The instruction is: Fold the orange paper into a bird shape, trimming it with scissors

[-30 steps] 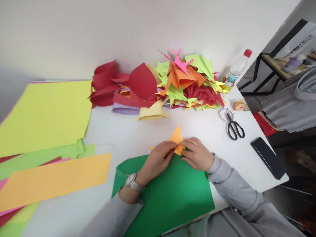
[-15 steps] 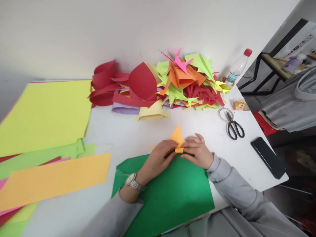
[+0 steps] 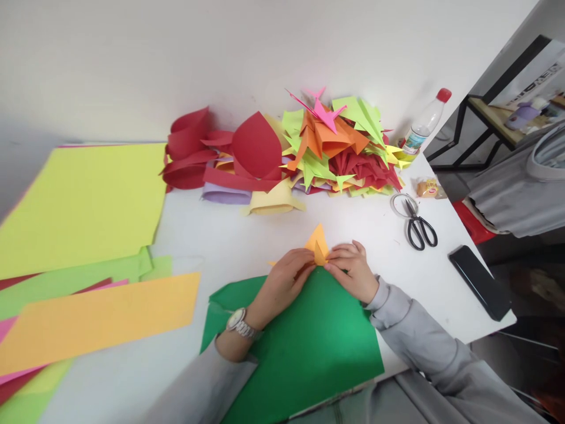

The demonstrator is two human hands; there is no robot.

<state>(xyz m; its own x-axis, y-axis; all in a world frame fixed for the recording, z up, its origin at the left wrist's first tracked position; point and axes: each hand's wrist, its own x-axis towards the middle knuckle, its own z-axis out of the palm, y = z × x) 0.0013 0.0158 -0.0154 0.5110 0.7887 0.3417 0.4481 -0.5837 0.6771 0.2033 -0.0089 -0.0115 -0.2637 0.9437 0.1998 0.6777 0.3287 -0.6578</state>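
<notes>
A small piece of folded orange paper [image 3: 318, 238] sits between my two hands, above the far edge of a green sheet [image 3: 304, 335]. One pointed flap of it stands up and a smaller flap lies in front. My left hand [image 3: 285, 277], with a watch on its wrist, closes its fingers on the left side of the paper. On the right side, my right hand [image 3: 353, 272] pinches the lower edge between thumb and fingers. Part of the fold is hidden behind my fingers, and a thin orange tip shows left of my left hand.
Along the wall lie red curved paper pieces [image 3: 256, 144] and a heap of folded paper shapes [image 3: 335, 141]. Scissors [image 3: 417, 227], a phone [image 3: 479, 282], a wrapped snack [image 3: 428, 187] and a bottle [image 3: 426, 126] are on the right. Coloured sheets [image 3: 88, 206] and an orange strip [image 3: 106, 318] lie left.
The small front flap of the orange paper, folded down toward me before, now points up against the larger flap. My right thumb has moved in to the paper's lower edge.
</notes>
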